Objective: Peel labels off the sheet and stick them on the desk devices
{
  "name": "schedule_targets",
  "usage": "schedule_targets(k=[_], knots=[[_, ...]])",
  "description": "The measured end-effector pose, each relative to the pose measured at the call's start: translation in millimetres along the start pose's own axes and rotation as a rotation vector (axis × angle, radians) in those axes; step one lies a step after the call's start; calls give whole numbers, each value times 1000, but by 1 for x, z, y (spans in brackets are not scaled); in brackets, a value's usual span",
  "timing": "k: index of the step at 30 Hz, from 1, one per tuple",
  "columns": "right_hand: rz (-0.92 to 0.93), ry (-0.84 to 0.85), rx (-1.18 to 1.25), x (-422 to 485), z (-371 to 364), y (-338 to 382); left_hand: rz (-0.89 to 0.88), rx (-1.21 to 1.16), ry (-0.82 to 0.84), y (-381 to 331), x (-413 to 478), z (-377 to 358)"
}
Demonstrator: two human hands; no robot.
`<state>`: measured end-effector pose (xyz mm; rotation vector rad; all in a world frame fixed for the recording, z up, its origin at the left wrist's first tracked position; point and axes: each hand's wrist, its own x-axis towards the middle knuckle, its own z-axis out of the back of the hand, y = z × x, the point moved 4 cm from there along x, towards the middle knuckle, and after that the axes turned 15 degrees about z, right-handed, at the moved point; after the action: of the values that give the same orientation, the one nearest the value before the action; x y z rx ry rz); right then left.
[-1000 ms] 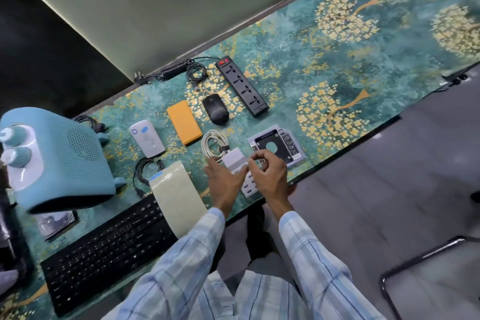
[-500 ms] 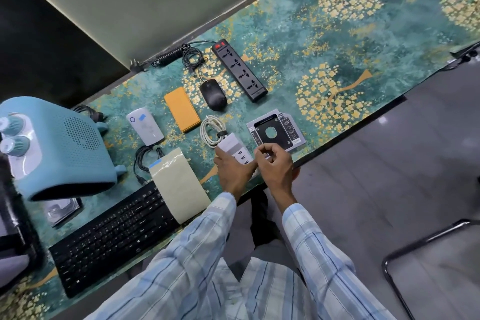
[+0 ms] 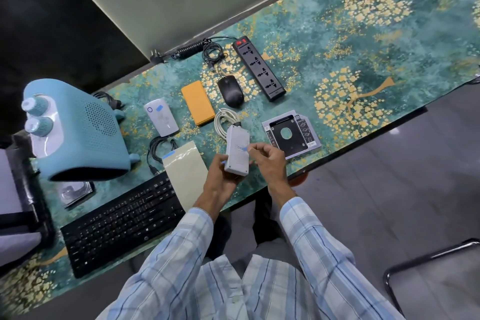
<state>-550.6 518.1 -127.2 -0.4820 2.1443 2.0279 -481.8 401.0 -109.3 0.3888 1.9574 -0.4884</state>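
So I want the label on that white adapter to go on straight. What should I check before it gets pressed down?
1. Adapter held firmly: ok, the left hand grips its lower end, lifted off the desk.
2. Label in position: ok, a small blue label sits at the right hand fingertips, on the adapter's top face.
3. Label fully stuck flat: cannot tell, too small and blurred.
4. Cable free of the label spot: ok, it coils beyond the far end.
5. Label sheet within reach for the next device: ok, beside the keyboard.

Left hand (image 3: 220,176) gripping – right hand (image 3: 270,161) pinching.
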Motion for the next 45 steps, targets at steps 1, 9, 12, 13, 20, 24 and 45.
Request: schedule_targets(k=[1, 9, 12, 13, 20, 24, 45], knots=[[-12, -3, 17, 0, -2, 0, 0, -16, 11, 0, -1, -1], [53, 106, -65, 5, -17, 0, 15, -58, 8, -2, -1, -2], [49, 87, -94, 7, -19, -5, 12, -59, 7, -4, -2, -1], [39, 67, -102, 8, -19, -6, 11, -55, 8, -3, -2, -2], [-3, -8, -177, 21, -32, 0, 2, -31, -33, -2, -4, 0], [32, -35, -293, 23, -34, 2, 7, -41, -56, 0, 0, 1], [-98, 14, -140, 24, -18, 3, -284, 569, -102, -7, 4, 4]])
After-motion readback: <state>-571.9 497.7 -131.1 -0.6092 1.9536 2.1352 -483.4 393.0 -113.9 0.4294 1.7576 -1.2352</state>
